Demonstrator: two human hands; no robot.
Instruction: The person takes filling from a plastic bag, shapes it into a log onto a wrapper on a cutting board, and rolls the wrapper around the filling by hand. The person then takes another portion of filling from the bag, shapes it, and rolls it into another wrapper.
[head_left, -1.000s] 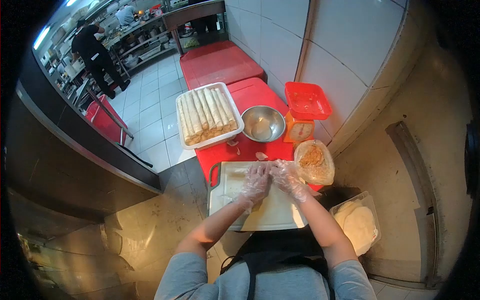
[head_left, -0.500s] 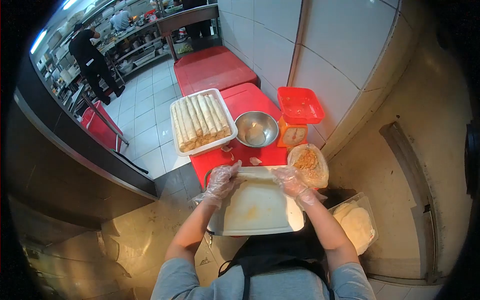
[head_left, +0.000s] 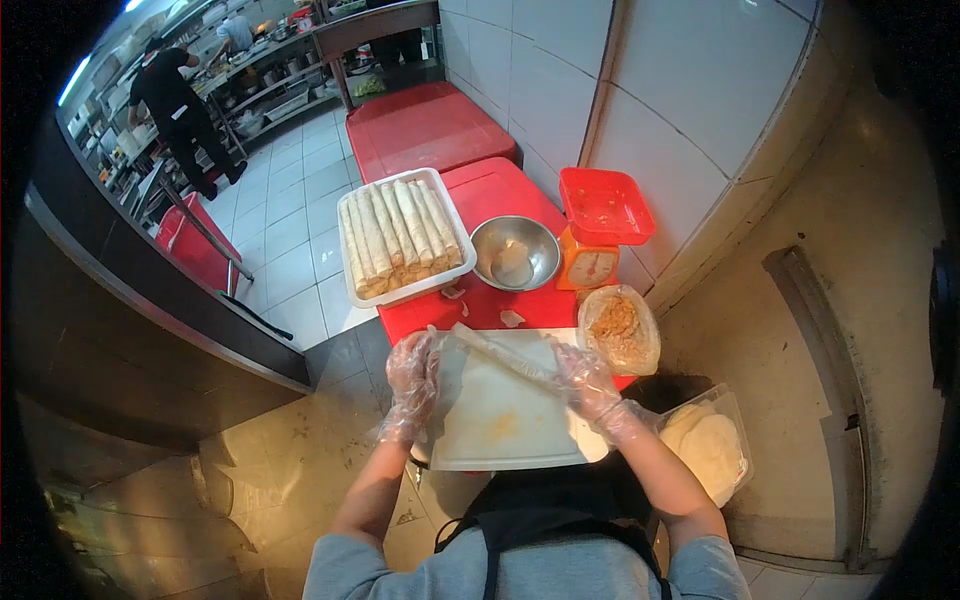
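Note:
A long, pale spring roll [head_left: 505,355] lies slanted across the white cutting board [head_left: 490,425]. My right hand [head_left: 590,382], in a clear plastic glove, has its fingers closed on the roll's lower right end. At the board's left edge is my left hand [head_left: 411,375], gloved too, apart from the roll, its fingers loosely bent with nothing visible in them. Beyond the board, a white tub [head_left: 468,240] holds several similar rolls. A steel bowl [head_left: 515,253] stands beside it. Just past my right hand sits a bag of orange-brown filling [head_left: 617,325].
An orange scale [head_left: 588,265] with a red tray [head_left: 607,205] stands by the tiled wall. Round wrappers [head_left: 705,445] fill a clear container at lower right. Red surfaces [head_left: 430,135] extend behind the tub. Two people work in the kitchen at far left, near a red bin [head_left: 197,238].
The roll has turned from lying level along the board's far edge to a slant, its right end nearer me. My left hand has come off its left end and moved left.

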